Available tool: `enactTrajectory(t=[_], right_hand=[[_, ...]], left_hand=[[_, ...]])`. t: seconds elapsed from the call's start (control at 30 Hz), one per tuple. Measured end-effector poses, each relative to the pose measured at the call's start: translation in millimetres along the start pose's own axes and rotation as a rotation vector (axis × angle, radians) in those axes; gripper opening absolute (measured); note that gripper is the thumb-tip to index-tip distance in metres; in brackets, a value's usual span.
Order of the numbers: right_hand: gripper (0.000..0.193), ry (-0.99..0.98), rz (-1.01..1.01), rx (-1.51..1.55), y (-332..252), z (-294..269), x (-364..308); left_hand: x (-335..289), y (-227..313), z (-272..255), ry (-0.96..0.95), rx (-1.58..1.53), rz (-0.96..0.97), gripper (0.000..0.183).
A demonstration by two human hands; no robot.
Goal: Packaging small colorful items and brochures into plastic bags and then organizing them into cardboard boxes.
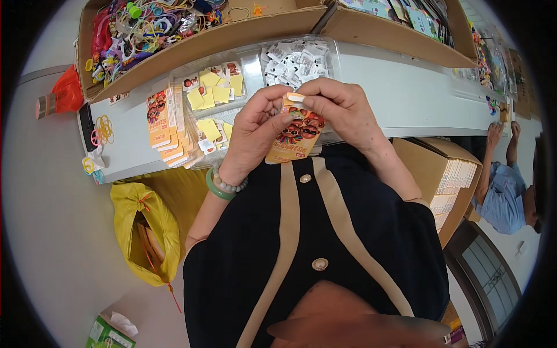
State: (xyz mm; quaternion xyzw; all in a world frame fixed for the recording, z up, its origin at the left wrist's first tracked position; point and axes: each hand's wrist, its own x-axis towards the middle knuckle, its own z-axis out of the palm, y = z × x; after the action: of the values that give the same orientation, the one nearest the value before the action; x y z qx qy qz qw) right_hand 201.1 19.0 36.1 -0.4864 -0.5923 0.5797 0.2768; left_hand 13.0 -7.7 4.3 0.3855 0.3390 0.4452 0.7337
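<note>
Close in front of my chest, a flat orange carton (296,142) printed with red cartoon characters is held upright between my hands. My left hand (255,127) is closed on its left side, thumb across the printed front. At the top end, the fingers and thumb of my right hand (342,107) pinch the pale flap. Whether anything is inside the carton cannot be seen. Left of my hands lies a fanned stack of similar orange cartons (159,119). Just beyond them, a clear plastic tray (250,64) holds yellow paper squares (217,95) and small white printed packets (296,61).
Cardboard boxes line the table's far side, one of colourful trinkets (156,35), another of flat packs (415,20). Rubber bands (102,129) lie at the left. A yellow sack (130,214) stands below; a carton-filled box (418,153) is right. Another person (502,191) works far right.
</note>
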Motion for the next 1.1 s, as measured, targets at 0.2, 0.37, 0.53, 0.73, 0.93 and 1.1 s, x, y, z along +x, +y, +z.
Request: enactTrajectory(t=[0.2, 0.37, 0.53, 0.73, 0.93, 1.1], right_hand=[[0.018, 0.024, -0.06, -0.148, -3, 3, -5], [0.021, -0.003, -0.226, -0.237, -8, -1, -9], [0.025, 0.005, -0.22, -0.171, -3, 4, -7], [0.025, 0.064, -0.199, 0.134, 11, -1, 3], [0.027, -0.022, -0.218, 0.085, 18, -7, 13], [0.047, 0.154, -0.815, -0.794, 15, -6, 12]], left_hand=[[0, -6, -1, 0.059, 0.023, 0.007, 0.037], [-1, -6, -2, 0.054, -0.012, 0.06, 0.036], [4, -5, 3, 0.151, -0.023, 0.145, 0.028], [13, -1, -3, 0.201, -0.082, 0.185, 0.016], [21, 1, -2, 0.234, -0.267, 0.059, 0.006], [31, 5, -8, 0.381, -0.248, 0.011, 0.007]])
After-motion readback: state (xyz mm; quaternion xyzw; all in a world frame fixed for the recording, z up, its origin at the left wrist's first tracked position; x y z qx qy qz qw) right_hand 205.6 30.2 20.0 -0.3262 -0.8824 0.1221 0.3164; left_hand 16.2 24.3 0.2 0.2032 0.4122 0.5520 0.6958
